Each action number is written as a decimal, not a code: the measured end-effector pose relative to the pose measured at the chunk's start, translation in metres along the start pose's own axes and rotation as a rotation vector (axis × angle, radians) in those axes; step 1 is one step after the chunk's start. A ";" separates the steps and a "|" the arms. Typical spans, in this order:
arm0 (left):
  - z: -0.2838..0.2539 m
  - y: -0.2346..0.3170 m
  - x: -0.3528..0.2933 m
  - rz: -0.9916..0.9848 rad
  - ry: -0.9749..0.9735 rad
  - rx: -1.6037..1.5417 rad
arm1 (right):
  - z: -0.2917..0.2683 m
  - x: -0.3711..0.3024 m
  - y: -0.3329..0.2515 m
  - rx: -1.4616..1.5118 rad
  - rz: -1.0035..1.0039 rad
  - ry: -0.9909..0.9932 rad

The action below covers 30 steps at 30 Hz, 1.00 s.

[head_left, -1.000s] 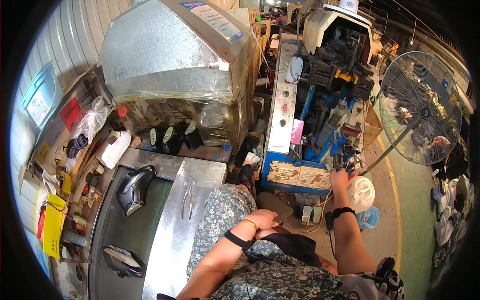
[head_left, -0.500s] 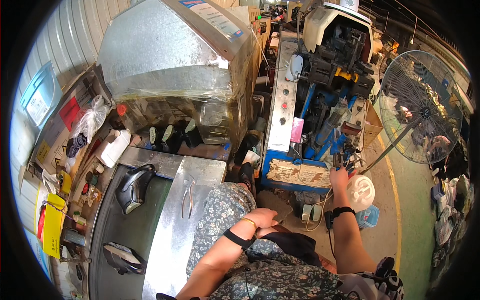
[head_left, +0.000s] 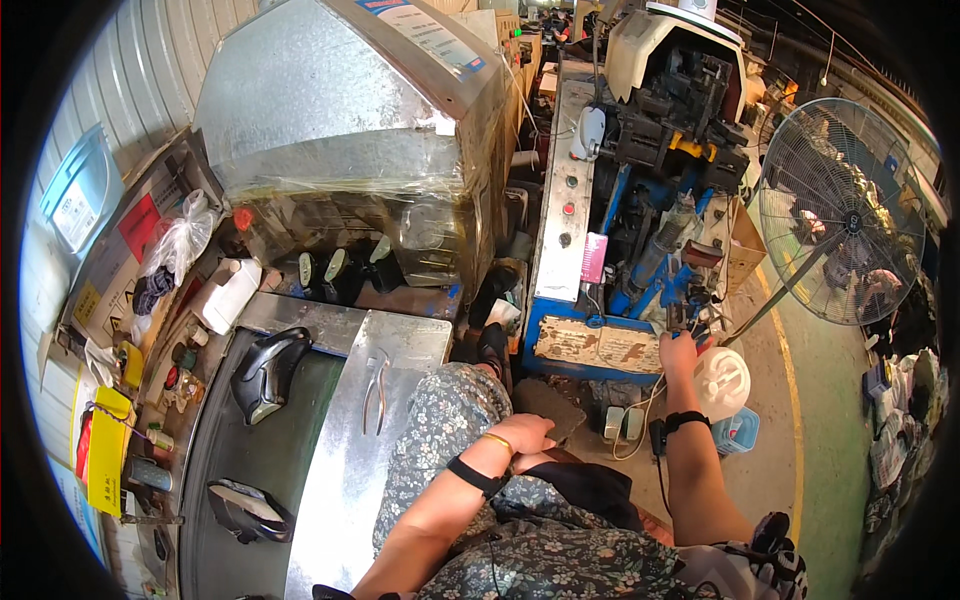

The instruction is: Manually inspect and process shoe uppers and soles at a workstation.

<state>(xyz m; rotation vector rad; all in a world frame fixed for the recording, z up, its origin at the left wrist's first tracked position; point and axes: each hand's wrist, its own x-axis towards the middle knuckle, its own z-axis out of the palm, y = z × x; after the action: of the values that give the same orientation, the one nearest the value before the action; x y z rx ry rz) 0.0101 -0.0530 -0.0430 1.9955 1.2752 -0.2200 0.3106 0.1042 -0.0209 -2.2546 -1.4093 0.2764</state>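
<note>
My left hand (head_left: 524,440) rests over my lap beside a dark cloth (head_left: 588,492), its fingers curled. What it holds, if anything, is hidden. My right arm reaches forward to the front of a blue and white machine (head_left: 548,205). There my right hand (head_left: 678,352) is closed at the lower end of the machine's blue mechanism (head_left: 645,275); the object inside its fingers cannot be made out. To my left, a glossy black shoe (head_left: 270,372) and another black shoe (head_left: 248,510) lie on a dark belt (head_left: 305,400). Pliers (head_left: 375,392) lie on the metal ledge next to my knee.
A large metal hood (head_left: 330,100) stands over the belt's far end, with several black shoe-shaped pieces (head_left: 342,272) beneath it. At right are a standing fan (head_left: 840,210), a white jug (head_left: 722,383) and a blue basket (head_left: 738,432). Cables hang near my right arm.
The shoes on the belt have shifted very slightly away from me, and a dark edge shows at the bottom of the belt. Both my hands stay nearly where they were.
</note>
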 end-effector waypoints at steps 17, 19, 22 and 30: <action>0.018 -0.012 0.001 0.043 0.122 -0.005 | 0.024 0.011 0.003 -0.142 -0.131 0.031; 0.012 -0.005 0.016 0.127 0.110 0.095 | 0.025 0.036 0.036 -0.184 -0.155 0.120; 0.005 -0.002 0.013 0.119 0.107 0.084 | 0.021 0.036 0.026 -0.170 -0.030 0.020; -0.016 -0.002 -0.031 0.166 0.271 -0.166 | 0.026 0.033 0.027 -0.176 -0.106 0.063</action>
<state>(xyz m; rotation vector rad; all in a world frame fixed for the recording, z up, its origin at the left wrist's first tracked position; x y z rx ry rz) -0.0107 -0.0641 -0.0173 2.0211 1.2377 0.2376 0.3367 0.1313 -0.0543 -2.2943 -1.5682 0.0482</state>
